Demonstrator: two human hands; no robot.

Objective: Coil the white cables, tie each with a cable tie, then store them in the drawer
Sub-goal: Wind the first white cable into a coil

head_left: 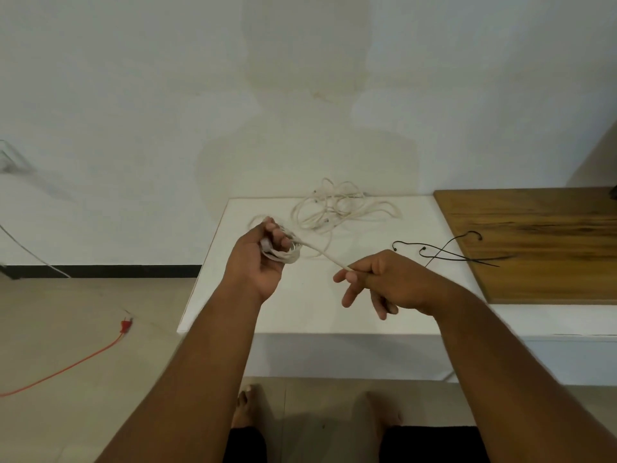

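Two bare forearms are seen reaching forward from the bottom of the view, above bare feet [248,407] on the tiled floor [83,312]. A small coil of white cable [283,252] is gripped in the left hand [258,259], its fingers curled around the loops, held just above the white desk [300,312]. From that coil a straight length of the same cable is stretched to the right hand [384,282], where it is pinched between thumb and forefinger while the other fingers are spread loosely downward. Both hands are held over the near-middle part of the desk, a short way apart.

At the far edge of the desk, close to the wall, a second white cable [340,208] is left lying in a loose, tangled heap. To the right of the hands, black cable ties [444,250] are laid across the boundary between the white surface and a wooden board [551,245], some of them curled at one end. On the floor at the left, an orange cord with a red plug [126,325] is stretched out. No drawer can be made out in this view.
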